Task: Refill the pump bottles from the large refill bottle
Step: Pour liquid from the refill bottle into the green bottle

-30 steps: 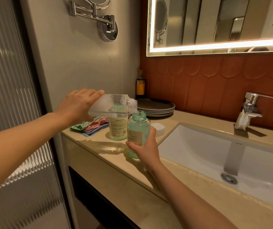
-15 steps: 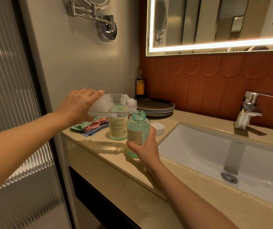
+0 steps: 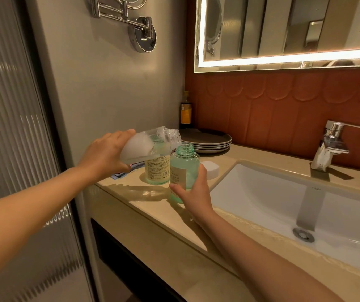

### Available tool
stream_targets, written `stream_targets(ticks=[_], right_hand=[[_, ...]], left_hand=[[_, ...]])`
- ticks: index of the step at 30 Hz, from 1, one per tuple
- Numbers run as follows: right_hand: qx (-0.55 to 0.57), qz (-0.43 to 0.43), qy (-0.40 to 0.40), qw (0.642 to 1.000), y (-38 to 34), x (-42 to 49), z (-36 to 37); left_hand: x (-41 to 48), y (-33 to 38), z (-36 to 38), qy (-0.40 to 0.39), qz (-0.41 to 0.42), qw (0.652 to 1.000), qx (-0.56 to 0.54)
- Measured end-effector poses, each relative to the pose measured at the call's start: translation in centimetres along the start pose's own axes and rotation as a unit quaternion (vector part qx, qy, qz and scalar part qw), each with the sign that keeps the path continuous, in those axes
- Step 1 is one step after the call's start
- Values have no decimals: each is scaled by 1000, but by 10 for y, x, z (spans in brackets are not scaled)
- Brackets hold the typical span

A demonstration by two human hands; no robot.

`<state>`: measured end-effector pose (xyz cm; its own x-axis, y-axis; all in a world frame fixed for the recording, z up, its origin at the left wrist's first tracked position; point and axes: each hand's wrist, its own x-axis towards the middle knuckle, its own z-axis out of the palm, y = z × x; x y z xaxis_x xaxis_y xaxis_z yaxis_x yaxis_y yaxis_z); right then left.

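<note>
We're in a bathroom: a white rectangular ceramic basin (image 3: 262, 192) is sunk into the beige stone bench (image 3: 152, 219), with a chrome lever tap (image 3: 332, 140) behind it and a round metal drain (image 3: 303, 234) in its floor. Above hangs a wide mirror edged with a glowing light strip (image 3: 283, 29). There's a chrome folding-arm vanity mirror (image 3: 144, 37) on the grey wall, rust-red scalloped tiles (image 3: 272, 110) behind, and a ribbed glass panel (image 3: 6, 127) at left.

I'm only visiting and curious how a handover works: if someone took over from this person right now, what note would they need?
Left hand grips the clear refill bottle, tipped almost flat, its mouth at the open neck of the green bottle.
Right hand holds the green bottle upright on the counter.
A second labelled bottle stands just behind; its top is hidden.
Done: green bottle uncapped, looks largely full.
Left: finish the pour, check the second labelled bottle, then close both.
</note>
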<state>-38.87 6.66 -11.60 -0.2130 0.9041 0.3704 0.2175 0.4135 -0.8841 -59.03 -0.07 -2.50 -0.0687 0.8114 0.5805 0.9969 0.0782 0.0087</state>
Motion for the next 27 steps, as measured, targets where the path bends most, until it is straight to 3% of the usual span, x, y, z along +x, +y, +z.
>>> stream_targets(ticks=[6, 14, 21, 27], right_hand=[[-67, 5, 47, 997, 7, 18, 5], [-143, 55, 122, 981, 5, 45, 20], [-103, -67, 88, 989, -31, 44, 60], [-235, -25, 118, 964, -55, 55, 84]], left_hand=[[-12, -1, 23, 6, -112, 983, -148], [-19, -26, 29, 58, -232, 910, -338], [-20, -33, 35, 55, -255, 893, -368], [-24, -38, 36, 61, -256, 887, -379]])
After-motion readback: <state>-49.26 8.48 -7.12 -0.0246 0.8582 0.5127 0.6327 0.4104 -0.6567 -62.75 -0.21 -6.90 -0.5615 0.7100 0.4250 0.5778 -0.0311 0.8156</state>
